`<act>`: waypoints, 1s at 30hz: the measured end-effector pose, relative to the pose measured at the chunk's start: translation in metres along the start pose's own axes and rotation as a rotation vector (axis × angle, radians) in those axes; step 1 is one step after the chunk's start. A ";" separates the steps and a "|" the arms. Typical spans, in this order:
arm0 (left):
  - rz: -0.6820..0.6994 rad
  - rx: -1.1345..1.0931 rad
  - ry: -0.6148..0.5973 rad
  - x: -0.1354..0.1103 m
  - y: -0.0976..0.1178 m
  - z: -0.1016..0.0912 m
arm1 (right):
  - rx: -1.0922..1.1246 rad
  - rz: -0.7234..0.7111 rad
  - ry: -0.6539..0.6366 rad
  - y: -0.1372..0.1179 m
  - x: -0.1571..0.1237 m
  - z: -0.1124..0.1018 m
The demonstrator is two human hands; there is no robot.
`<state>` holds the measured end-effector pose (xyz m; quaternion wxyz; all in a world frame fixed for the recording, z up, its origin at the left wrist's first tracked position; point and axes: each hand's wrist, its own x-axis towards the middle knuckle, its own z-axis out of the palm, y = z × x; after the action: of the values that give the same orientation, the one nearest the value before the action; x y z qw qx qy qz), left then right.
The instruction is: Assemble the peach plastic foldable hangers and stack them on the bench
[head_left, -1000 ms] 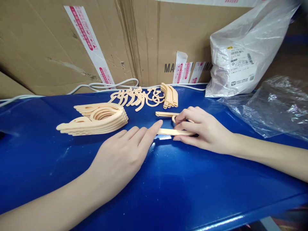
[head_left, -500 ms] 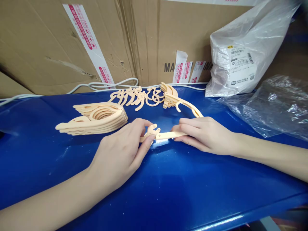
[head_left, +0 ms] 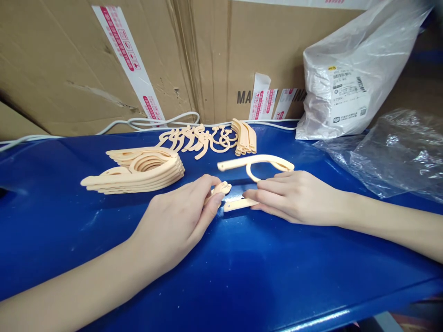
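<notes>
My left hand [head_left: 180, 221] pinches a small cream plastic hanger hook piece [head_left: 222, 188] with rounded knobs between thumb and fingers; the rest of it is hidden in the hand. My right hand [head_left: 290, 196], fingers bent down near the table, grips a cream hanger arm [head_left: 238, 204] whose holed end sticks out towards the left hand. The hook piece and this end are slightly apart. Just beyond the right hand, a second curved hanger arm [head_left: 256, 161] with a hooked strip below it reaches left; its right end meets the fingers.
On the blue table [head_left: 221, 276], a stack of folded cream hangers [head_left: 138, 173] lies left. Behind are loose hook pieces [head_left: 199, 140] and a pile of hanger arms [head_left: 245, 137]. A white cable [head_left: 117, 123], cardboard boxes [head_left: 207, 55], a white plastic bag [head_left: 346, 87] and clear plastic film [head_left: 394, 152] border the back.
The curved arm beyond the right hand has swung down and left, away from the pile. The hook piece has tilted, and a gap has opened between it and the near hanger arm.
</notes>
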<state>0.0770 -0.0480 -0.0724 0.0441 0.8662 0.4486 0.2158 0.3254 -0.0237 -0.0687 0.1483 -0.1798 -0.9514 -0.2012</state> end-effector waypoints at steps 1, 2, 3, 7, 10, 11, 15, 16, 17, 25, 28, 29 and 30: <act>0.007 0.001 -0.003 0.000 0.000 0.000 | 0.009 0.008 0.006 0.000 0.000 0.000; 0.016 0.005 -0.003 0.000 0.000 0.000 | 0.018 0.019 0.013 0.000 0.000 0.001; 0.027 0.012 -0.006 0.000 0.000 0.000 | 0.027 0.032 0.020 0.000 0.000 0.001; 0.079 0.087 -0.012 -0.001 0.000 -0.001 | 0.051 0.074 0.034 0.000 -0.001 0.000; 0.127 0.164 -0.003 0.000 0.001 -0.002 | 0.077 0.098 0.049 0.000 -0.002 0.000; 0.142 0.183 -0.004 0.000 0.001 -0.002 | 0.082 0.104 0.055 0.000 -0.002 0.000; 0.154 0.175 0.030 -0.002 0.000 0.001 | 0.070 0.112 0.073 0.000 -0.002 0.001; 0.148 0.157 0.031 -0.002 -0.001 0.002 | 0.064 0.112 0.075 0.000 -0.002 0.001; 0.142 0.136 0.028 -0.002 -0.002 0.003 | 0.061 0.112 0.077 0.000 -0.002 0.001; 0.101 0.032 -0.017 -0.002 -0.006 0.002 | 0.076 0.116 0.077 0.000 -0.003 0.001; 0.108 0.027 -0.017 -0.002 -0.006 0.002 | 0.062 0.114 0.075 0.000 -0.003 0.001; 0.116 0.028 -0.015 -0.002 -0.006 0.002 | 0.057 0.113 0.075 0.001 -0.002 0.001; 0.125 0.031 -0.012 -0.002 -0.006 0.002 | 0.054 0.112 0.076 0.001 -0.002 0.001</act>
<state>0.0731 -0.0456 -0.0766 0.0197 0.8944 0.3966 0.2059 0.3275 -0.0235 -0.0699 0.1999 -0.2209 -0.9387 -0.1738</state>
